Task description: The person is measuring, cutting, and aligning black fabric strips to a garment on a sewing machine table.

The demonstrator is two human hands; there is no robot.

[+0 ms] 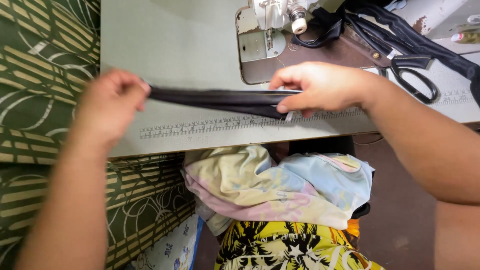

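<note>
Strip (220, 97): dark, soft, light, limp; stretched taut above counter (170, 55) front edge, pinched at both ends by left hand (111, 105) and right hand (320, 87) fingers.

Stretching between left hand (111, 102) and right hand (320, 89) over table (175, 45): fabric strip (220, 98). Lying behind right hand: sewing machine (272, 20); right of it, scissors (407, 70). Hanging left of table: patterned cloth (35, 75).
</note>
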